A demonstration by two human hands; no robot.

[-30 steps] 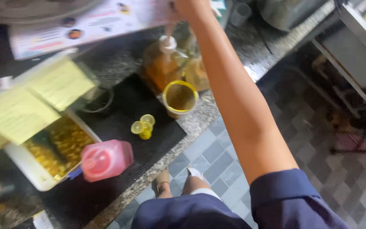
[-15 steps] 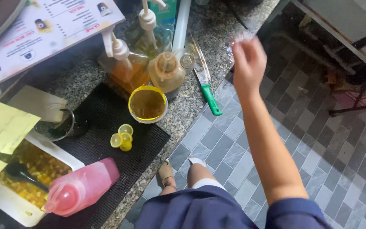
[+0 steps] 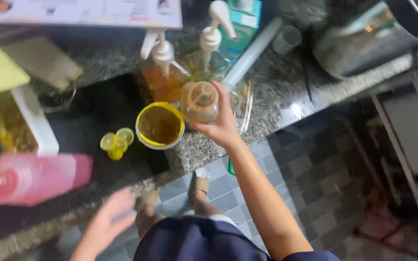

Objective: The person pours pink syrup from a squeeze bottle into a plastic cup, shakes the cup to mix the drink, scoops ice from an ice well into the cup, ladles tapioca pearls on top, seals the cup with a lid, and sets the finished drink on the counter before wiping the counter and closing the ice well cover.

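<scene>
Since half a second ago your right hand [image 3: 221, 126] has come in from the open air over the floor and closed around a small amber pump bottle [image 3: 200, 101], gripping its side from the right. You hold it upright, just beside the yellow-rimmed cup of brown liquid [image 3: 159, 125], likely so nothing spills from the nozzle. Bottle sits at the front edge of the granite surface [image 3: 286, 92], in front of two taller pump bottles [image 3: 163, 72]. Your left hand [image 3: 110, 220] hangs low over the floor tiles, fingers loosely spread, holding nothing. Lime slices [image 3: 116, 142] lie left of the cup; a pink bottle [image 3: 30, 178] lies on its side on the black mat [image 3: 107, 108].
</scene>
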